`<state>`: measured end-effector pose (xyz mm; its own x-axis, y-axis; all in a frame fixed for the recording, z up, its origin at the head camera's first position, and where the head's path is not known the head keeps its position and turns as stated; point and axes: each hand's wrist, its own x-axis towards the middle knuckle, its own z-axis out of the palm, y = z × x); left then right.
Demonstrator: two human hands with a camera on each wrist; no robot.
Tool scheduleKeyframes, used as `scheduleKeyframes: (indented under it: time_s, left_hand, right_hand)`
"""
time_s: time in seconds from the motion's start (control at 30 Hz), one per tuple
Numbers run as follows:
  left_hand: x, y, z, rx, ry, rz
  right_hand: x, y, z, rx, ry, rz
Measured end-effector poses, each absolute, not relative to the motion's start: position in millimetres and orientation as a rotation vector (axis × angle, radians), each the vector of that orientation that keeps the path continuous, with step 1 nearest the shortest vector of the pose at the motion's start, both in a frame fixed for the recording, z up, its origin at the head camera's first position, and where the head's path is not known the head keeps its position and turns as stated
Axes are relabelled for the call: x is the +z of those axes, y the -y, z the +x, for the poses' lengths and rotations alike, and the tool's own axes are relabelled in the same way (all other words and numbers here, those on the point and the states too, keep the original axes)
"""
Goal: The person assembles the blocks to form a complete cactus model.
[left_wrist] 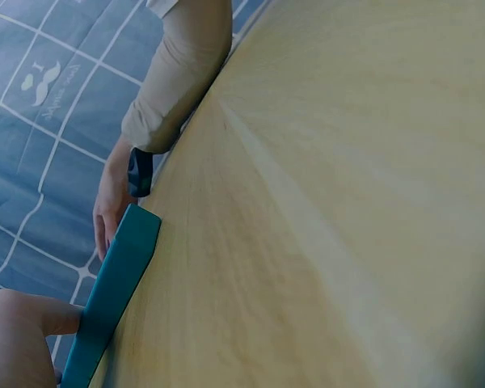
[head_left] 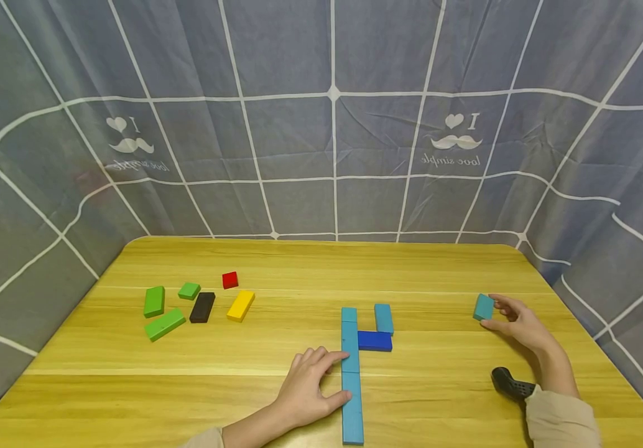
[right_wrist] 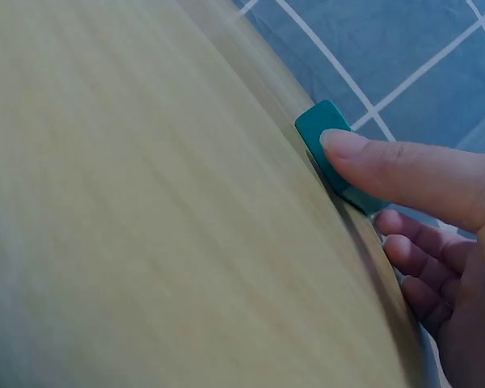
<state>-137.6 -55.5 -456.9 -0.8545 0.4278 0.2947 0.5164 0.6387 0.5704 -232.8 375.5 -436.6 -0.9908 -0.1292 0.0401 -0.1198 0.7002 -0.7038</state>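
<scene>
In the head view, light blue blocks (head_left: pixel 352 410) lie end to end in a straight row. My left hand (head_left: pixel 307 391) rests at the row's left side, index fingertip and thumb tip touching it, fingers extended. A dark blue block (head_left: pixel 374 341) lies crosswise against the row's right side. Behind its right end stands another light blue block (head_left: pixel 384 319). Off to the right, my right hand (head_left: pixel 525 326) pinches a short light blue block (head_left: pixel 483 307) between thumb and fingers. The right wrist view shows the thumb across this block (right_wrist: pixel 315 125), close to the tabletop.
On the left of the wooden table (head_left: pixel 159 398) lie a yellow block (head_left: pixel 240 306), a black block (head_left: pixel 202 307), a red block (head_left: pixel 230 280) and several green blocks (head_left: pixel 165 325). A grey curtain (head_left: pixel 288 137) hangs behind the table. A black device (head_left: pixel 512 384) sits at my right wrist.
</scene>
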Motion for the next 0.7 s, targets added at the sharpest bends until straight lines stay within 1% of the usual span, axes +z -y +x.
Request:
scheduleKeyframes:
  time_s: [0.23,0.43,0.7]
  left_hand:
    - [-457,55,-137,-1.015,2.73,-0.786]
    - [-457,55,-138,-1.016,2.73,-0.789]
    - [-456,55,-137,-1.026,2.738,-0.789]
  right_hand:
    - [-426,-359,-241,-1.225,-2.861,-0.219]
    - [-420,-325,-259,-1.307,-2.795,-0.376]
    - [-428,-280,-280,-1.372,-2.666,-0.521]
